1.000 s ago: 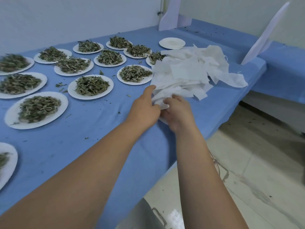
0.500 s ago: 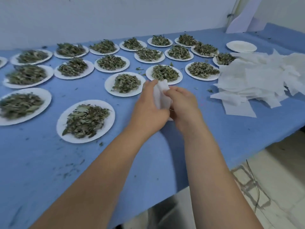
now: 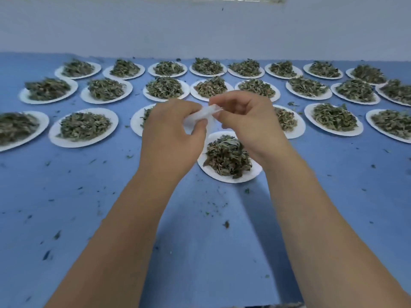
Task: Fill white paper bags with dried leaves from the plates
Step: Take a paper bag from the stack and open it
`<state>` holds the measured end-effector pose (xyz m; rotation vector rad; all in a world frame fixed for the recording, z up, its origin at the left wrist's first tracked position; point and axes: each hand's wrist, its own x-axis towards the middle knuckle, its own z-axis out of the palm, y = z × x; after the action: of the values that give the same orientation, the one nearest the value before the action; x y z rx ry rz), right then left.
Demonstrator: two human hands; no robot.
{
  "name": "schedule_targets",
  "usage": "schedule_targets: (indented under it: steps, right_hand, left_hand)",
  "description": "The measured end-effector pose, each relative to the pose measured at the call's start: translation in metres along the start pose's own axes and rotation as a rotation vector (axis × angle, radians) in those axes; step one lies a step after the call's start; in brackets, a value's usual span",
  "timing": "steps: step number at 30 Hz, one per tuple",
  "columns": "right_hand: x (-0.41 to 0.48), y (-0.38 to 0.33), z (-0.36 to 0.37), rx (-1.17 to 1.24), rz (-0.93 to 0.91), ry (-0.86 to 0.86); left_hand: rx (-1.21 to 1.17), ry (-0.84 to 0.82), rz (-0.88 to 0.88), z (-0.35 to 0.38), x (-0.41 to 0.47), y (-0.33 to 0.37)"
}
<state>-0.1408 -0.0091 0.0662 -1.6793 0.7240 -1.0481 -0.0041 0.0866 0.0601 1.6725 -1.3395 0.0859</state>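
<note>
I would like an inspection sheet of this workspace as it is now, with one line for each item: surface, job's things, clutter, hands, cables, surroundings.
Surface: table under a blue cloth, flat.
Job's things: one white paper bag held above the table; too blurred to tell if it is open. White plates lie in rows, each with a heap of dried leaves; the nearest plate lies just below the hands.
Clutter: leaf crumbs scattered over the cloth.
Hands: left hand and right hand both pinch the bag.
Cables: nothing seen.
Surroundings: pale wall behind the far row of plates.
</note>
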Motion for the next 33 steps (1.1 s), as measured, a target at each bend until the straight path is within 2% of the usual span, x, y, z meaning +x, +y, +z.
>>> schedule_targets:
  steps: [4,9,11,14,18,21,24,29,33]
  right_hand:
    - [0.011,0.008,0.023,-0.269,-0.112,-0.047]
    - [0.010,0.027,0.024,-0.489,-0.196,-0.006]
    - [0.005,0.037,0.021,-0.559,-0.245,0.010]
    - [0.000,0.041,0.018,-0.583,-0.326,0.066]
    - [0.000,0.040,0.017,-0.669,-0.482,0.116]
    - [-0.003,0.041,0.018,-0.642,-0.478,0.081]
    - [-0.004,0.043,0.022,-0.614,-0.558,0.045]
    - [-0.003,0.044,0.026,-0.621,-0.681,0.111]
    - [-0.004,0.043,0.024,-0.641,-0.691,0.135]
  left_hand:
    - [0.019,0.022,0.007,-0.005,0.010,-0.033]
    - [0.081,-0.075,0.300,0.001,0.020,-0.055]
    - [0.027,-0.030,0.274,0.006,0.018,-0.062]
    - [0.012,0.042,0.256,0.010,0.014,-0.065]
    - [0.030,0.102,0.323,0.009,0.008,-0.063]
    - [0.029,0.197,0.334,0.008,0.008,-0.065]
    - [0.038,0.254,0.368,0.011,0.008,-0.062]
    - [0.015,0.259,0.314,0.013,0.004,-0.058]
    - [0.061,0.160,0.178,0.013,0.003,-0.057]
